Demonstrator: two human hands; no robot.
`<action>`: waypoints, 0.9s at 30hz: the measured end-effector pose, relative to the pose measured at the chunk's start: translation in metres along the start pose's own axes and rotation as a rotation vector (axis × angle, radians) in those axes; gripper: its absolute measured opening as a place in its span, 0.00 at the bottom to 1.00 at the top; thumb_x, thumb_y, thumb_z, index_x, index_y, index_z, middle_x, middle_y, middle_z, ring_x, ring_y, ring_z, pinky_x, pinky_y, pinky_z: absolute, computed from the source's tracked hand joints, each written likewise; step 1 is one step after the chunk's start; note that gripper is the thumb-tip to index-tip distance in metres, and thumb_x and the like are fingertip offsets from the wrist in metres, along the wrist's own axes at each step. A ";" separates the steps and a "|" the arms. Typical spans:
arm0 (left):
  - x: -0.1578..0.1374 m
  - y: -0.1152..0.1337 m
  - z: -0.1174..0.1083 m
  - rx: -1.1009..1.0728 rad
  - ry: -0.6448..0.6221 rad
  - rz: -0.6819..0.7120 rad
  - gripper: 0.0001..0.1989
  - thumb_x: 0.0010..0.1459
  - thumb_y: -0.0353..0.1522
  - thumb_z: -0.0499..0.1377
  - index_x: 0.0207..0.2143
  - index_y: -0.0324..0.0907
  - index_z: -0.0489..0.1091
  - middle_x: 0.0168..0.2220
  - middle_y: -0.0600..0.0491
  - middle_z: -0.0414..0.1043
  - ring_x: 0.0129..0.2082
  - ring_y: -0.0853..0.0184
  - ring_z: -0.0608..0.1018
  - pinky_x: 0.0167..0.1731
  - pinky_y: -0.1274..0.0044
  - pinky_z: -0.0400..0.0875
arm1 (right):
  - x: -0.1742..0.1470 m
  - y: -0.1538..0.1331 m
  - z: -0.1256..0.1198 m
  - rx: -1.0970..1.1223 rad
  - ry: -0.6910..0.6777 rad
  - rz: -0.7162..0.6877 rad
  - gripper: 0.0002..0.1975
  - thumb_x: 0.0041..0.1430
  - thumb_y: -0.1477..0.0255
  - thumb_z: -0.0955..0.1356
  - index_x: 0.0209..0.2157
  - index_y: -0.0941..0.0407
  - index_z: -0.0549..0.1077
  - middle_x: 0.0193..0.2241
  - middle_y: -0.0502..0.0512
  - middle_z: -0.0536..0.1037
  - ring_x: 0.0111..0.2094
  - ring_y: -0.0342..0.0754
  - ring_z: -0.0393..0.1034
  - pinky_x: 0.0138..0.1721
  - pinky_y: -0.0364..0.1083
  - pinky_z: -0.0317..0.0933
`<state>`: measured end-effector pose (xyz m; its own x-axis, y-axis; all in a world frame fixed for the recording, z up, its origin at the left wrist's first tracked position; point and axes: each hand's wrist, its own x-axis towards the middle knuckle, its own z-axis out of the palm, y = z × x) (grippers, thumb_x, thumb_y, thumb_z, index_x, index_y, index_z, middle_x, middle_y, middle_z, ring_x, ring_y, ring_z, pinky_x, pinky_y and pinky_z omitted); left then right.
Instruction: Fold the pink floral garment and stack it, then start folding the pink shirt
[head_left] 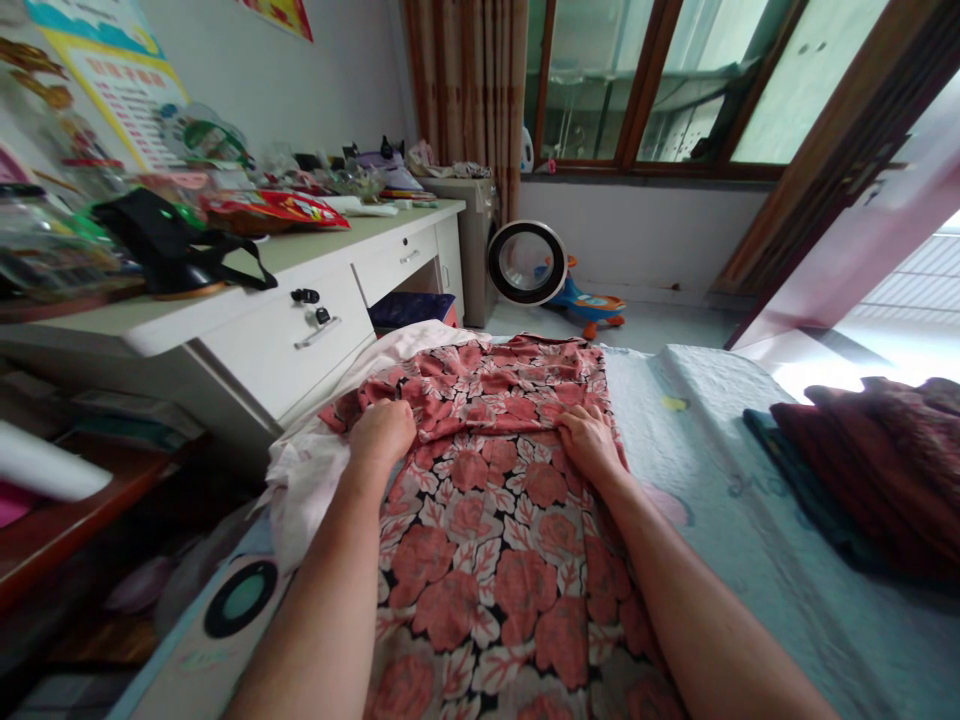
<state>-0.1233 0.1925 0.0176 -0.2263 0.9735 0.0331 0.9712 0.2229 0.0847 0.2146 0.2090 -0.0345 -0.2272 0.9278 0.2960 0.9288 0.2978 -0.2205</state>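
Observation:
A red, grey and black floral garment [495, 540] lies along the light-blue bed cover, its far part folded over toward me in a crosswise band. My left hand [384, 435] is closed in a fist on the left end of that band, gripping the cloth. At the band's right end my right hand [591, 440] has its fingers curled onto the fabric, holding its edge. Beyond and to the left of the garment lies a rumpled white cloth [307, 475]. What type of garment it is, I cannot make out.
A stack of folded dark clothes [877, 470] rests on the bed cover [697, 480] at right. On the left stands a white desk [300, 345] crowded with packets and jars. Past the bed's far end are a front-loading washer with its round door [562, 262] open and a blue ride-on toy [589, 303].

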 end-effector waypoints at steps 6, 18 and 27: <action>-0.006 0.011 0.005 -0.044 0.044 -0.072 0.19 0.59 0.38 0.57 0.50 0.39 0.69 0.49 0.37 0.73 0.50 0.49 0.76 0.45 0.66 0.73 | 0.000 -0.002 -0.001 -0.012 0.001 0.013 0.12 0.67 0.72 0.63 0.38 0.53 0.79 0.40 0.56 0.78 0.44 0.53 0.62 0.47 0.50 0.50; 0.005 0.004 0.015 -0.242 0.060 0.029 0.23 0.53 0.21 0.52 0.51 0.44 0.72 0.46 0.45 0.78 0.47 0.58 0.79 0.47 0.73 0.71 | 0.000 0.002 0.005 -0.001 0.020 0.000 0.11 0.66 0.73 0.63 0.37 0.53 0.78 0.39 0.55 0.77 0.44 0.53 0.62 0.48 0.50 0.50; 0.004 0.009 0.006 -0.817 0.131 0.075 0.16 0.53 0.33 0.53 0.41 0.41 0.76 0.31 0.53 0.80 0.30 0.64 0.80 0.35 0.75 0.75 | 0.001 0.007 0.008 0.051 0.041 0.013 0.12 0.66 0.73 0.62 0.37 0.53 0.77 0.39 0.56 0.78 0.44 0.53 0.63 0.47 0.50 0.51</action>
<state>-0.1156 0.1989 0.0125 -0.2192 0.9591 0.1793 0.6347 0.0006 0.7727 0.2182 0.2142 -0.0433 -0.2018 0.9220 0.3304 0.9154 0.2975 -0.2713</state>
